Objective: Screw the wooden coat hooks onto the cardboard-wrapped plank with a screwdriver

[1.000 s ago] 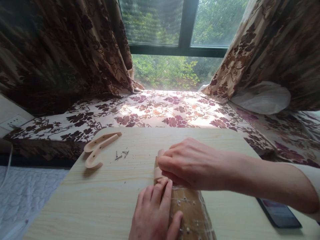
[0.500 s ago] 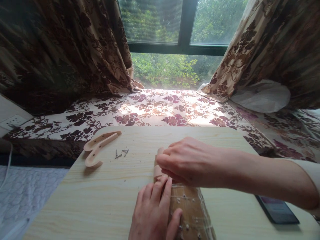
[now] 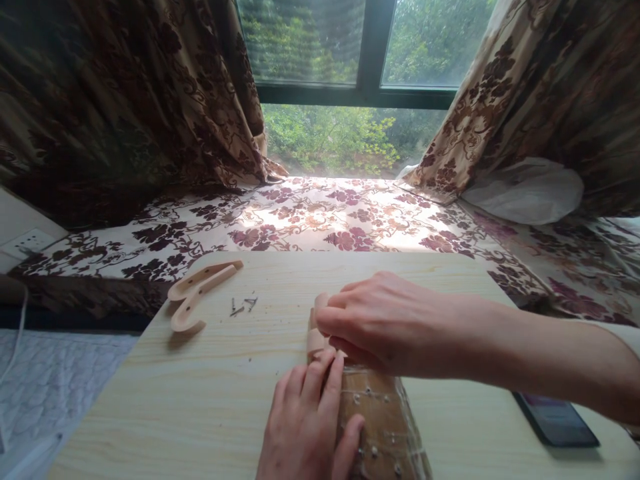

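A brown board (image 3: 383,417) with small holes and whitish, ragged edges lies on the pale wooden table (image 3: 200,393). At its far end is a light wooden piece (image 3: 315,341), partly covered by both hands. My left hand (image 3: 313,413) rests on the board's left side, fingertips pressing at the near end of the wooden piece and thumb apart. Over the piece, my right hand (image 3: 370,327) is closed with its fingers bent down; what they grip is hidden. Two curved wooden hooks (image 3: 205,293) with dark holes lie at the far left, beside several small screws (image 3: 243,307).
A phone (image 3: 557,420) lies at the table's right, below my right forearm. Beyond the table's far edge is a ledge with flowered cloth (image 3: 320,213), with a white plastic bag (image 3: 530,192) at its right. Patterned curtains (image 3: 200,87) flank the window.
My right hand has shifted very slightly to the right, still over the wooden piece. My left hand stays in place.
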Tool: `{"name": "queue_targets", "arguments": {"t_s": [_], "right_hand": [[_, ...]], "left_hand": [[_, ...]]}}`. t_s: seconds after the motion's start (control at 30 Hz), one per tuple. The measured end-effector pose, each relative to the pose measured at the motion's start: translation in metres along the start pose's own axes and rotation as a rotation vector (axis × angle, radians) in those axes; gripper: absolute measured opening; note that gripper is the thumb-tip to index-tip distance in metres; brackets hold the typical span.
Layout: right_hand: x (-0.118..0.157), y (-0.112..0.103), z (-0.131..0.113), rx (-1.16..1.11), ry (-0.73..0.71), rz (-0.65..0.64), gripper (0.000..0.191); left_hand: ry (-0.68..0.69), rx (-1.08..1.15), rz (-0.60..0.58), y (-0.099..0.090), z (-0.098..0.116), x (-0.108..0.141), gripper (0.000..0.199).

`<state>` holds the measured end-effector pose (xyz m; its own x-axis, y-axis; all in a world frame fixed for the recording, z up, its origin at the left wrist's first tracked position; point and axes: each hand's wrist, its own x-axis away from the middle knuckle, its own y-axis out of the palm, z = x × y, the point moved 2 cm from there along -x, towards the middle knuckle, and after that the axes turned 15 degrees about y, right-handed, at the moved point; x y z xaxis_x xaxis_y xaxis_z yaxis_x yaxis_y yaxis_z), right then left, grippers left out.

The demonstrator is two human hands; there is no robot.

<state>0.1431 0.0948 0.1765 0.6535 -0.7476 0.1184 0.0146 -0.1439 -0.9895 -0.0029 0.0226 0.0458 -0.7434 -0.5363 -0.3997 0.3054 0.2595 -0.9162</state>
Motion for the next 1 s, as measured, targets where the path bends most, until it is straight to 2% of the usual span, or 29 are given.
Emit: {"name": "queue_targets", "arguments": {"t_s": [0.23, 0.33, 0.47, 0.6, 0.67, 0.83, 0.9, 1.0], "right_hand": [[-0.003, 0.007, 0.004, 0.035, 0.179, 0.03, 0.019], [-0.004, 0.004, 0.003, 0.054, 0.173, 0.027, 0.018], [0.0, -0.003, 0.0, 0.025, 0.08, -0.015, 0.009], [0.002, -0.004, -0.002, 0.019, 0.01, -0.077, 0.015], [0.0, -0.001, -0.001, 0.025, 0.029, -0.073, 0.017], [-0.009, 0.003, 0.004, 0.065, 0.196, -0.014, 0.024], [-0.009, -0.001, 0.003, 0.07, 0.19, -0.008, 0.025], [-0.005, -0.009, 0.0, 0.057, 0.121, -0.031, 0.016]], "left_hand": [[0.034, -0.021, 0.03, -0.001, -0.001, -0.001, 0.055], [0.03, -0.033, 0.044, -0.002, 0.0, -0.003, 0.055], [-0.004, -0.012, 0.076, -0.005, 0.002, -0.005, 0.049], [-0.035, 0.012, 0.089, -0.005, 0.002, -0.006, 0.043], [-0.023, 0.003, 0.085, -0.004, 0.003, -0.006, 0.044], [0.026, -0.04, 0.066, -0.003, 0.004, -0.005, 0.054], [0.017, -0.028, 0.056, -0.005, 0.003, -0.004, 0.054], [-0.017, 0.001, 0.064, -0.007, 0.002, -0.005, 0.049]]}}
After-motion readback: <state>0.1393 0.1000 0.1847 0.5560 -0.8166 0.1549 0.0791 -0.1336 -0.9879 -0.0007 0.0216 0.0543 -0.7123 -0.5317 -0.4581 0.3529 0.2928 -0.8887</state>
